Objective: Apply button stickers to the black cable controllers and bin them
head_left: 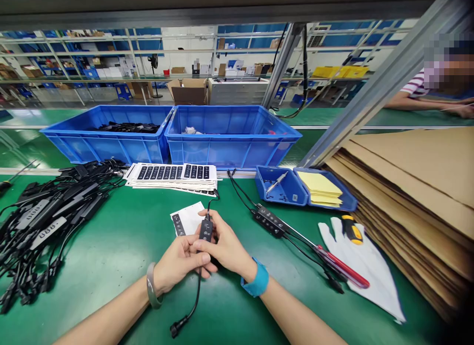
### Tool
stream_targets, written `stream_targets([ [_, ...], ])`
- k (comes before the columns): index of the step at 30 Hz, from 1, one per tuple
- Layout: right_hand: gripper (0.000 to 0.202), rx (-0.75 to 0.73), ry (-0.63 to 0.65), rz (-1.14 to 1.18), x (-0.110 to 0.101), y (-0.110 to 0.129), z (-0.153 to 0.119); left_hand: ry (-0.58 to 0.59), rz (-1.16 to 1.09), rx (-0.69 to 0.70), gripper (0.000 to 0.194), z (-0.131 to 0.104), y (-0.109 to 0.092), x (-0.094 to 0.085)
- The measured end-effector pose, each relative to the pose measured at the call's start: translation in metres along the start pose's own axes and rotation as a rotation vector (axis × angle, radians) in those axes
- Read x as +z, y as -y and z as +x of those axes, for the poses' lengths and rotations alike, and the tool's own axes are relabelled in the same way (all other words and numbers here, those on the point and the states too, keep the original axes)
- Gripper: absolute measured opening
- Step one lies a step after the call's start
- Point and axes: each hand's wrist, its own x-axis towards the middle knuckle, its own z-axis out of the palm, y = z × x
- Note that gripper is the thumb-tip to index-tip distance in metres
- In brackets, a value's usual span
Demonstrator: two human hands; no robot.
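Note:
Both hands meet at the middle of the green bench on a small black inline controller (206,230) with a cable running out of each end. My left hand (181,263) grips its near end from below. My right hand (224,243) pinches its upper part, thumb on the face. One cable ends in a round plug (175,329) near the front edge. A white label sheet (188,219) with one black sticker lies just beyond the hands.
A pile of black cabled controllers (48,221) fills the left. Stacked sticker sheets (174,176) lie ahead, two finished controllers (270,220) to the right. A red-handled screwdriver (342,268) rests on white gloves (370,266). Blue bins (229,137) stand behind, cardboard sheets (418,196) at right.

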Motion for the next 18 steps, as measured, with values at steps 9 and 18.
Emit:
stream_targets([
  [9,0.038,-0.066,-0.079,0.031,-0.006,0.001,0.001,-0.048,-0.01,0.001,0.04,0.001,0.003,0.004],
  [18,0.046,-0.106,-0.14,-0.199,0.004,0.004,-0.004,-0.092,-0.01,0.048,0.039,0.006,0.011,0.005],
])
